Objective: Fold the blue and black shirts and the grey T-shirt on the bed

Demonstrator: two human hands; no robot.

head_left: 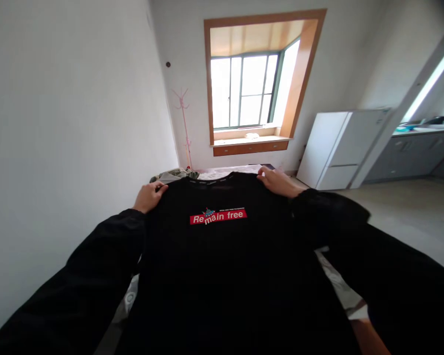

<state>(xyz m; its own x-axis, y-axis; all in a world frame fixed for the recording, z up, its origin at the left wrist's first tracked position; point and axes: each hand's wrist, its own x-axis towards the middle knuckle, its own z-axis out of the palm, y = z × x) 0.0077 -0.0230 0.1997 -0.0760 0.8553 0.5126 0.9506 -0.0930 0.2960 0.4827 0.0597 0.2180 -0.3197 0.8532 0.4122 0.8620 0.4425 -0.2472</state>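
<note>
A black T-shirt [225, 266] with a red "Remain free" label on the chest hangs spread out in front of me. My left hand [149, 196] grips its left shoulder beside the collar, fingers curled over the fabric. My right hand [277, 181] grips the right shoulder, fingers closed on the cloth. Both of my arms are in black sleeves. The shirt hides most of the surface below it.
A patterned bed cover [340, 286] shows beneath the shirt, with a greenish garment [173, 175] lying at its far end. A pink coat stand [185, 128] stands by the left wall, a bay window [249, 88] is ahead, and a white fridge [336, 148] stands at the right.
</note>
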